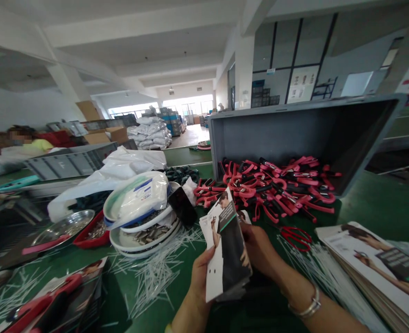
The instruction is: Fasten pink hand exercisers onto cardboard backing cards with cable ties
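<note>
My left hand (200, 280) grips a small stack of printed cardboard backing cards (229, 259) by its left edge, thumb on the front. The cards stand tilted, with a dark panel and a green stripe facing me. At the stack's right edge my right hand (261, 247), with a bracelet on its wrist, is closed on a card (245, 216) whose top shows behind the others; its fingertips are partly hidden. Just beyond lies a heap of red-and-black pliers (277, 185), spilling from a tipped grey crate (294, 129).
Red-handled scissors (296, 238) and white cable ties (155, 273) lie on the green table. A larger card stack (374, 268) sits right. Left are stacked white bowls (145, 247) of metal parts, a dark phone (182, 206), and pliers on cards (48, 300). A person (34, 141) is far left.
</note>
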`<state>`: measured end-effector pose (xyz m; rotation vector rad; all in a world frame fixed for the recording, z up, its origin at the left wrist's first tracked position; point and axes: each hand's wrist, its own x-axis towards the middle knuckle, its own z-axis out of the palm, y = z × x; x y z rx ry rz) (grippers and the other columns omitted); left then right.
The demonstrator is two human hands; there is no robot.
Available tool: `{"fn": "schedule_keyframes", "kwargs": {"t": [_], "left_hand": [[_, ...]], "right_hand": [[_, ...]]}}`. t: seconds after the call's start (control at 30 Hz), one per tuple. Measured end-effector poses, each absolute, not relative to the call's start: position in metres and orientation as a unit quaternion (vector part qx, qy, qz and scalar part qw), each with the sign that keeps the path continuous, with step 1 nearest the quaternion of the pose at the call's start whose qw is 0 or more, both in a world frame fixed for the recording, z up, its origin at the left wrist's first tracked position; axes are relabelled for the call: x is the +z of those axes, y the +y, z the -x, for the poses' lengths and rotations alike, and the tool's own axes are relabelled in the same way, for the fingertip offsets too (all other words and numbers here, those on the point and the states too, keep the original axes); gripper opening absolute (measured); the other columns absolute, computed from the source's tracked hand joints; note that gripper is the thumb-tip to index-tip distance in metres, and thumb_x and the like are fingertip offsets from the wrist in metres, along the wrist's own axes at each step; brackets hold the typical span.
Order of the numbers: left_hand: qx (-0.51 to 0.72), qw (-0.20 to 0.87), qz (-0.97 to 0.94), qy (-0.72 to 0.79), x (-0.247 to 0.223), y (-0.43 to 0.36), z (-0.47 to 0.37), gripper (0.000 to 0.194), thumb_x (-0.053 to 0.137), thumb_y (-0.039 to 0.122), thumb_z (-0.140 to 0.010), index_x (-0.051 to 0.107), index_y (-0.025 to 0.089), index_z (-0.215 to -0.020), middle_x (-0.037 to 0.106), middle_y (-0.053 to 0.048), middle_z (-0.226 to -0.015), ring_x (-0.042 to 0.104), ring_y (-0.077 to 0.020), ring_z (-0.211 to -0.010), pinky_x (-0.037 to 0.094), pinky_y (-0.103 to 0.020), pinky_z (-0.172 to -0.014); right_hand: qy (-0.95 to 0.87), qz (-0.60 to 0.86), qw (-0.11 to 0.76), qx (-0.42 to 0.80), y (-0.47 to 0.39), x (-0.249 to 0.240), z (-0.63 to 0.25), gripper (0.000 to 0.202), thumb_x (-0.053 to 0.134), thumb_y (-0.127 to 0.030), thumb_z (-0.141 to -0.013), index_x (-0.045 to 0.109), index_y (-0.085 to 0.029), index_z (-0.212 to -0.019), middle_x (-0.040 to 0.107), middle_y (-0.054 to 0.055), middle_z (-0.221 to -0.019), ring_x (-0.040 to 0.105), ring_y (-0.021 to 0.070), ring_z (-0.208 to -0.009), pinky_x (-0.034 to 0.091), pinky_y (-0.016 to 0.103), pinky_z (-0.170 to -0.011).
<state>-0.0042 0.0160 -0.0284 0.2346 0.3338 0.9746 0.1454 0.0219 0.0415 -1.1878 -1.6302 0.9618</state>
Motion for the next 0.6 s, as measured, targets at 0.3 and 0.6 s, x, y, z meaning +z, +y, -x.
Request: {"fn": "schedule_keyframes", "kwargs": {"t": [0.3, 0.6], "left_hand": [[0.508, 0.851, -0.039, 0.126, -0.025, 0.007, 0.011, 0.014, 0.055, 0.017, -0.086, 0.068, 0.017, -0.081, 0.067, 0.0, -0.067, 0.05, -0.0026, -0.045, 0.033, -0.007, -0.036], [0.531, 0.81, -0.084, 0.233, -0.042, 0.012, 0.015, 0.013, 0.072, 0.026, -0.074, 0.068, 0.022, -0.085, 0.068, 0.001, -0.071, 0.047, -0.0027, -0.046, 0.029, -0.008, -0.034]], "right_hand": [[-0.828, 0.435, 0.281, 0.215, 0.02, 0.067, -0.139, 0.018, 0.052, -0.007, -0.072, 0.069, -0.016, -0.071, 0.062, 0.001, -0.063, 0.052, 0.0114, -0.059, 0.034, 0.021, -0.055], [-0.855, 0.387, 0.291, 0.186, 0.023, 0.06, -0.14, 0.029, 0.051, -0.009, -0.078, 0.072, -0.018, -0.096, 0.069, 0.006, -0.083, 0.061, 0.0162, -0.077, 0.043, 0.026, -0.07]]}}
